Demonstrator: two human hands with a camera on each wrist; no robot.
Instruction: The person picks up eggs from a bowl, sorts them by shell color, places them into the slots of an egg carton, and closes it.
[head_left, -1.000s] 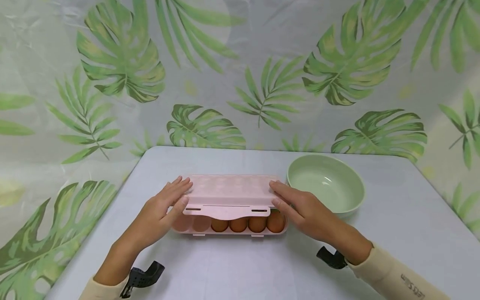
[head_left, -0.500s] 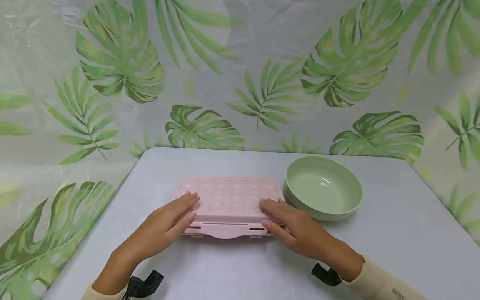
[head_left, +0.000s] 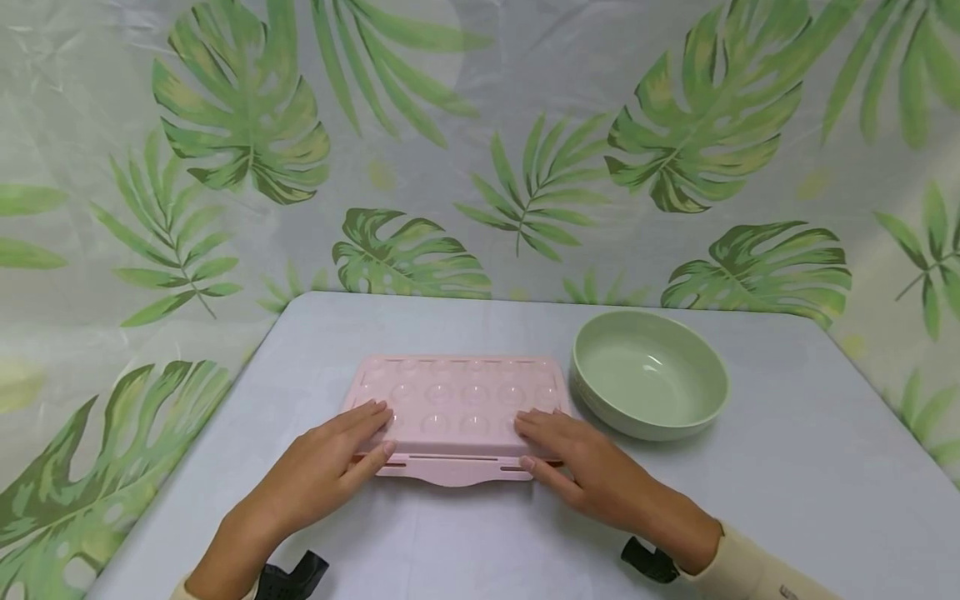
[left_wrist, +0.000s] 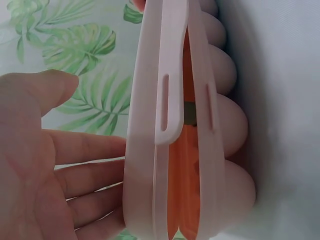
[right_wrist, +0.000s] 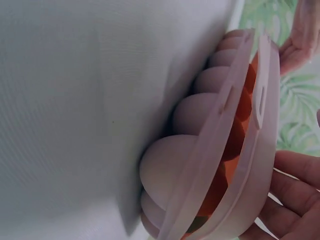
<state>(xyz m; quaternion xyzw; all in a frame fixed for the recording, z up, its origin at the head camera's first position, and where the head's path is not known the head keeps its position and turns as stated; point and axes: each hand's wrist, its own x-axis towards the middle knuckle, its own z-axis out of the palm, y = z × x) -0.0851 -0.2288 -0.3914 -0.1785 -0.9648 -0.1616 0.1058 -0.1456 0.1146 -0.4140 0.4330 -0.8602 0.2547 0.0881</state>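
The pink egg box lid (head_left: 457, 400) has come down since a second ago, both flat hands, left hand (head_left: 330, 467) and right hand (head_left: 585, 471), pressing it, a narrow gap remaining, so closing on the tabletop (head_left: 810, 467) seems nearly done.

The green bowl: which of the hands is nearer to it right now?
The right hand is nearer. It rests on the right end of the pink egg box, which sits just beside the green bowl. The left hand rests on the box's far left end.

Staged home tabletop, grey table (head_left: 787, 467), leaf-print backdrop (head_left: 480, 142), green bowl (head_left: 649, 372)
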